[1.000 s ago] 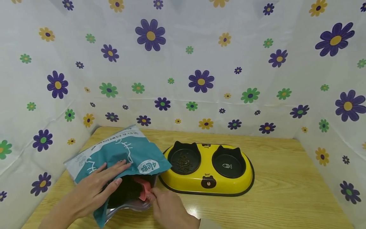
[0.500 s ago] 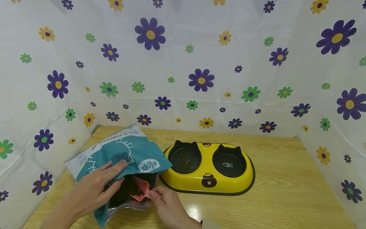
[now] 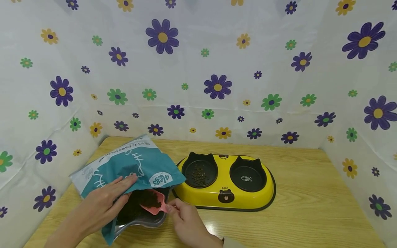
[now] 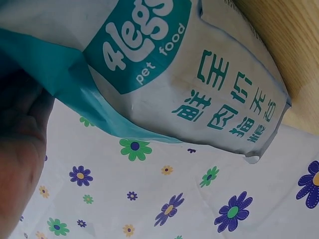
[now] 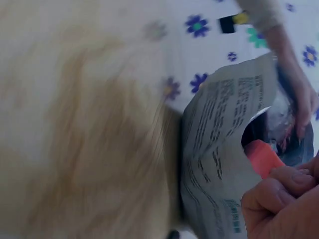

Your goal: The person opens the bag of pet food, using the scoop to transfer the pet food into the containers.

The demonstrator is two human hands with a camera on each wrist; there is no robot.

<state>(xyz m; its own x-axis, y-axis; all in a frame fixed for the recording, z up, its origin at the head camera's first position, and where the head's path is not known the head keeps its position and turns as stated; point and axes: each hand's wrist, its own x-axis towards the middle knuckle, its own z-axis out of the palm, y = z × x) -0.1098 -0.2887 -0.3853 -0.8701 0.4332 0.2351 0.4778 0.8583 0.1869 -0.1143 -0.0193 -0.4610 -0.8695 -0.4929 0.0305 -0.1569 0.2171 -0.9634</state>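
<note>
A teal and white pet food bag lies on its side at the left of the table, mouth toward me. My left hand holds its upper edge, fingers stretched over the top and thumb at the mouth. My right hand pinches the handle of a pink scoop. Dark brown kibble fills the scoop, which sits level within the mouth. More dark kibble shows inside. In the right wrist view, part of the scoop shows beyond the bag's printed side; the rest is hidden.
Right of the bag stands a yellow double pet feeder. Its left black bowl has some kibble in it; the right bowl shows a fish print. A flower-patterned white cloth encloses the wooden table at the back and sides.
The scoop has drawn back toward the bag's mouth and levelled, with kibble now visible in it. My right hand has shifted slightly right. The left hand has stayed nearly still.
</note>
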